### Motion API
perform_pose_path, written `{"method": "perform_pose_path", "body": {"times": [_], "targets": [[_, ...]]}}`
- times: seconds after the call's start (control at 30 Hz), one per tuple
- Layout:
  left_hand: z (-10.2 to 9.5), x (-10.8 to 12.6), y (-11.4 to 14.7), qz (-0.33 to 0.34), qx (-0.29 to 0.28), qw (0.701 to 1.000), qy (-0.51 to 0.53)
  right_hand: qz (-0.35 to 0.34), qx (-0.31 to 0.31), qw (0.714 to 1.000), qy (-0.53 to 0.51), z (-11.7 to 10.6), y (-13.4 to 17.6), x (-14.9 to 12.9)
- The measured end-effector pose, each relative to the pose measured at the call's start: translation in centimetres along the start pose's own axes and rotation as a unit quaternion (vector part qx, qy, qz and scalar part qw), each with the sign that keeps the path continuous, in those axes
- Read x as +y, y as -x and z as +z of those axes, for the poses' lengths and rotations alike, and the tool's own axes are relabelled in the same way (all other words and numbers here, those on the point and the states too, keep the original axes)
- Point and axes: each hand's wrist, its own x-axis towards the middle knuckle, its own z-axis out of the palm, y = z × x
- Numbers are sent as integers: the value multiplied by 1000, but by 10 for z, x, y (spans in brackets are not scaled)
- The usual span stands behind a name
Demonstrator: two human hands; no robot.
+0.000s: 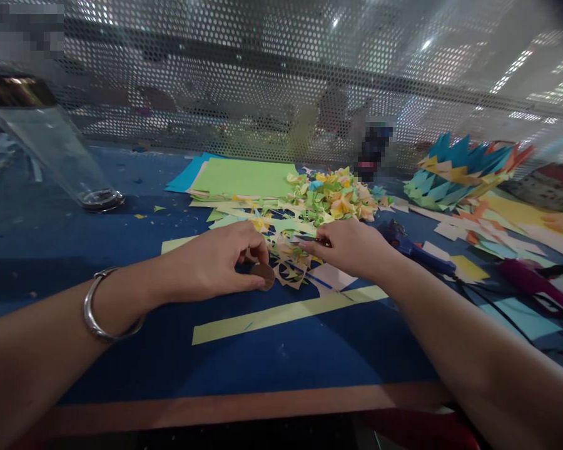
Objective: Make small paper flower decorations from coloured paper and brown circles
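My left hand [216,259], with a silver bangle on the wrist, pinches a flat brown round disc [263,275] between thumb and fingers, just above the blue table. To its right, my right hand [351,247] is closed around what look like small scissors [306,239]; the fingers hide most of them and a thin grey tip points left. Beneath and between the hands lie cut paper scraps [291,253] with curved cut-outs. A long pale yellow paper strip [281,315] lies in front of them. Behind the right hand is a heap of small folded paper flowers [333,197].
Green and blue paper sheets [248,178] are stacked at the back. A clear bottle [60,150] stands at left. On the right are a blue glue gun [420,255], a purple glue gun [539,284] with cables, and a spiky folded paper ring [464,172]. A perforated metal screen [263,81] rises behind.
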Motion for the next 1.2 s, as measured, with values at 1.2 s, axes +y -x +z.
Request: {"method": "perform_pose_path", "body": {"times": [1.2], "targets": [[-12, -17, -6, -90, 101, 990, -26, 13, -12, 1000, -13, -2, 0, 3]]}}
